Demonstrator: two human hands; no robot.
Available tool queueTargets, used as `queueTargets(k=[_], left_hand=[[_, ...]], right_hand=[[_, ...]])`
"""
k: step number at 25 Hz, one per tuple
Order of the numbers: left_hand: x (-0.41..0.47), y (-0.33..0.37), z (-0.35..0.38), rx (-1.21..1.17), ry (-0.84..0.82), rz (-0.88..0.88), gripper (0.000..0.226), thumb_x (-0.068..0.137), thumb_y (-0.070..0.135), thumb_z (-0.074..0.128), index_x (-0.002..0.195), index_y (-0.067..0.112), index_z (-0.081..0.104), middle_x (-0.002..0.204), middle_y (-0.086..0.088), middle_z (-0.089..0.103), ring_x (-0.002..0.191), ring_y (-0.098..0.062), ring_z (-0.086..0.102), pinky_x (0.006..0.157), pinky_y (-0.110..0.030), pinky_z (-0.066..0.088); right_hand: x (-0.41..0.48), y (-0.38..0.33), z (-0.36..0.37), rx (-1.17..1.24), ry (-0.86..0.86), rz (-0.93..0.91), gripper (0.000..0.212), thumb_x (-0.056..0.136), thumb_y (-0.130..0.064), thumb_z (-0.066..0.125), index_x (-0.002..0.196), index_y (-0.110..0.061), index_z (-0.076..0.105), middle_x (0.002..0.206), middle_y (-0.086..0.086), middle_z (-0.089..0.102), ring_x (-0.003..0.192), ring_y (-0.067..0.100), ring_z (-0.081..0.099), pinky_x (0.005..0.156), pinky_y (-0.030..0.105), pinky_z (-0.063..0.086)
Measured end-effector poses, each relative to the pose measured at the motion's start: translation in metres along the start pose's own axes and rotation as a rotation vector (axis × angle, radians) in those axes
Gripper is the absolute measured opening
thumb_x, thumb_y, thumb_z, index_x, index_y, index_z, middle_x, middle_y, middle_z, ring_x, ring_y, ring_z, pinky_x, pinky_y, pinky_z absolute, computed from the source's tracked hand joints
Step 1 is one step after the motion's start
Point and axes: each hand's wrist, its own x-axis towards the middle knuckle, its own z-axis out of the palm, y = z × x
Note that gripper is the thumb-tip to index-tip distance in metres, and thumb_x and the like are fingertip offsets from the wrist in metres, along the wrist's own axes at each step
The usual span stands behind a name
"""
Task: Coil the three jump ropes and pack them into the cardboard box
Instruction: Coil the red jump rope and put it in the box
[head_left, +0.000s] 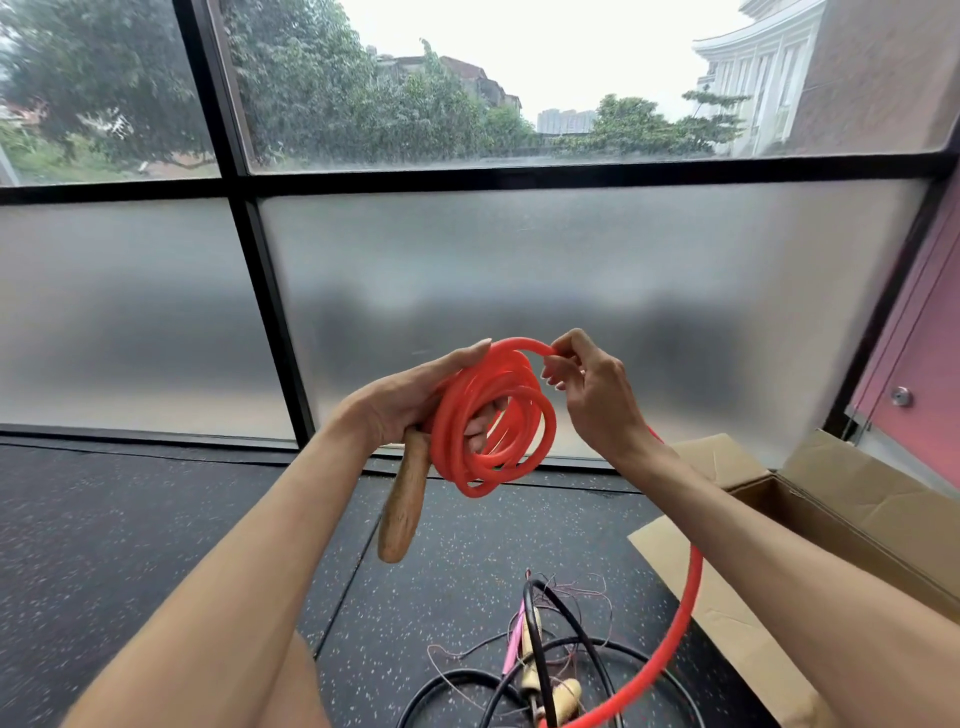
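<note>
My left hand (415, 400) grips a coil of orange jump rope (493, 415), its fingers through the loops, and a wooden handle (402, 504) hangs down from that hand. My right hand (587, 384) pinches the rope at the top of the coil. The rope's loose end (685, 597) runs behind my right forearm down to the floor. A black jump rope (550, 670) with wooden handles and a thin pink jump rope (511, 644) lie tangled on the floor below. The open cardboard box (852, 514) stands at the right.
The dark speckled rubber floor (130, 535) stretches to the left. A frosted glass window wall (519, 291) with black frames rises straight ahead. A red wall (930, 353) stands behind the box. My knee (296, 686) shows at the bottom.
</note>
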Motion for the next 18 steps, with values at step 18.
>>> queueTargets(k=[18], left_hand=[[0.007, 0.009, 0.008, -0.342, 0.062, 0.127, 0.054, 0.098, 0.054, 0.029, 0.097, 0.004, 0.05, 0.053, -0.006, 0.045, 0.045, -0.017, 0.045, 0.059, -0.032, 0.042]], right_hand=[[-0.001, 0.005, 0.007, 0.563, -0.295, 0.631, 0.056, 0.102, -0.053, 0.039, 0.116, -0.003, 0.06, 0.089, 0.016, 0.065, 0.071, 0.027, 0.067, 0.058, 0.041, 0.058]])
